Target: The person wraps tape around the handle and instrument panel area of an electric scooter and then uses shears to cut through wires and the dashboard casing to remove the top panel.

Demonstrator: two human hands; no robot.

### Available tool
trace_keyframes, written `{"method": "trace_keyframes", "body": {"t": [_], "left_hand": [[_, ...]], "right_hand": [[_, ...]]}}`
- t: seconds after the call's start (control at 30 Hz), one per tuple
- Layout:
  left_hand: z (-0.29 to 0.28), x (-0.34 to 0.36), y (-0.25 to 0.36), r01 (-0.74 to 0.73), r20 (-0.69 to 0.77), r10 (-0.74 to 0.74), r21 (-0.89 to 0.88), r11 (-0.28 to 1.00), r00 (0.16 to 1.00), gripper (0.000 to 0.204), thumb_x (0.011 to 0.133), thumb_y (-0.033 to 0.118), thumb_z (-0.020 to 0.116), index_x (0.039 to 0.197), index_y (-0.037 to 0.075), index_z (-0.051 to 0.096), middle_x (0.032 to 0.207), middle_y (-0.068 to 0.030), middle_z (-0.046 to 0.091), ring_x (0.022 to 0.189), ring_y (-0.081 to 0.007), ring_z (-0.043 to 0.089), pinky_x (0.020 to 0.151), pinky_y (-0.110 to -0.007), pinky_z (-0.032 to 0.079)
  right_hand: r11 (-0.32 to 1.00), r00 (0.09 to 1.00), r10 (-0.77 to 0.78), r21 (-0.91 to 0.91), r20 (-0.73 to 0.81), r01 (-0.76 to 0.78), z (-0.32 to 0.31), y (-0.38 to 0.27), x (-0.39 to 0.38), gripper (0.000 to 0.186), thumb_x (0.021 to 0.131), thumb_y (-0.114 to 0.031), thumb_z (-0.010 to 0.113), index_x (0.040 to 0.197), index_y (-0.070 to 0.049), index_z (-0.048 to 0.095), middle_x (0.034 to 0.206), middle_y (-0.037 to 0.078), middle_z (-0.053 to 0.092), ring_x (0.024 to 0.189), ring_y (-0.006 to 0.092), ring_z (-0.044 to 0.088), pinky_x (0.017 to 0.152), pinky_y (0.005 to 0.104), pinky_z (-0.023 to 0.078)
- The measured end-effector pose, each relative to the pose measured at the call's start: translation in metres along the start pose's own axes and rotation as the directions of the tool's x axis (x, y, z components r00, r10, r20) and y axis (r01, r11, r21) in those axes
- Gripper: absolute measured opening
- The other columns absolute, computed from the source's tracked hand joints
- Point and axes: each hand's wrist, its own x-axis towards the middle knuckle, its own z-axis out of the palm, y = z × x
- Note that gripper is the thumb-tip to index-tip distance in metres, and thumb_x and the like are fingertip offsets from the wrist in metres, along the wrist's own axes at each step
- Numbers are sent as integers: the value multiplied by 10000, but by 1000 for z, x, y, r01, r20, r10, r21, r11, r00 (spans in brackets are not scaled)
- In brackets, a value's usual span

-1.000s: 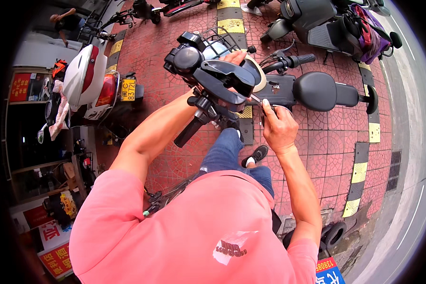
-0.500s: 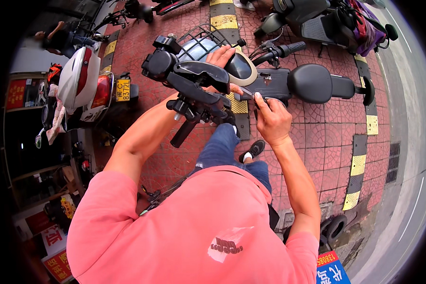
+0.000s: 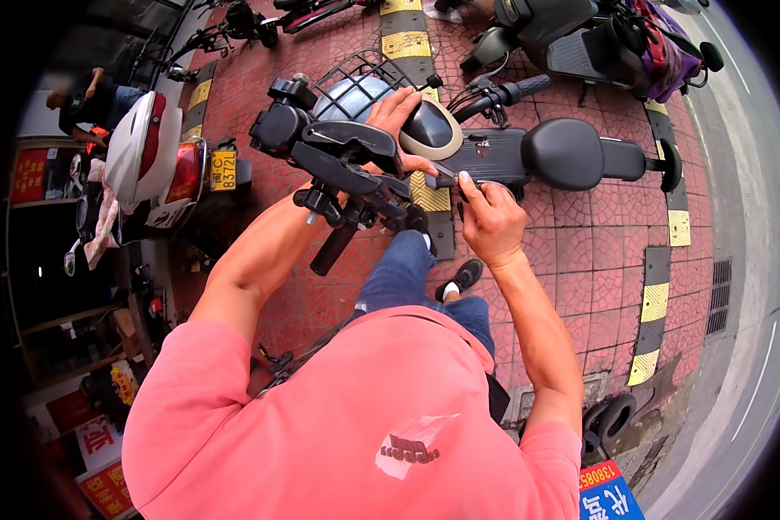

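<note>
1. Wearing, nearest of all, a coral-pink shirt (image 3: 347, 364) with a pale patch (image 3: 413, 449) across the front, printed in dark characters.
2. Reaching forward with the right hand (image 3: 494, 221), fingers curled and closed, pinching a slim tool (image 3: 443, 172) between thumb and forefinger, just left of that hand and above the near edge of the footboard (image 3: 492, 158).
3. Spreading the left hand (image 3: 393, 117) behind the dark handlebar (image 3: 342, 178), fingers extended over the cream-rimmed front panel (image 3: 433, 128), thumb well parted from them and near the tool's tip; unable to tell about contact between thumb and tool.
4. Standing between both arms and the paving: a small scooter, pointed leftward, with a black seat (image 3: 563, 154) to the right and a black wire basket (image 3: 364, 68) to the left.
5. Showing at the lower right: a blue-and-red sign (image 3: 611, 498) lettered in white and yellow, near stacked tyres (image 3: 615, 418).
6. Showing at the lower left: a red signboard (image 3: 106, 492) in yellow characters, below a white placard (image 3: 100, 440) in red.
7. Parked farther left: a white scooter (image 3: 143, 147) with a yellow number plate (image 3: 223, 171) in dark characters.
8. Farthest: another person (image 3: 95, 102) in dark clothing at upper left, a grey scooter (image 3: 542, 35) at upper right.
</note>
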Motion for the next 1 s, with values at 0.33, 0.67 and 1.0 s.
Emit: {"method": "trace_keyframes", "body": {"t": [0.33, 0.67, 1.0], "left_hand": [[0, -4, -2, 3, 4, -3, 36, 999, 1000, 1403, 586, 594, 1059, 1701, 27, 423, 1732, -256, 412, 1578, -485, 428, 1306, -535, 395], [5, -10, -17, -41, -58, 42, 6, 999, 997, 1541, 581, 659, 1042, 1741, -19, 287, 1732, -303, 379, 1612, -480, 396, 1343, -519, 351], [2, -3, -7, -1, -40, 0, -29, 1000, 999, 1397, 658, 594, 1037, 1719, 6, 344, 1658, -257, 463, 1534, -467, 485, 1277, -516, 437]], "right_hand": [[999, 1000, -31, -21, 7, 31, -3, -2, 2, 424, 905, -93, 804, 1325, -151, 804, 940, 71, 666, 810, 284, 711, 672, 410, 584], [998, 980, -34, -47, 197, 44, -35, -11, 10, 496, 929, -81, 783, 1421, -129, 742, 1006, 88, 680, 919, 308, 715, 760, 435, 603], [774, 776, 627, -175, 75, -608, -158, 96, -86, 535, 952, -52, 771, 1479, -30, 681, 1052, 77, 745, 880, 223, 731, 790, 373, 601]]}}
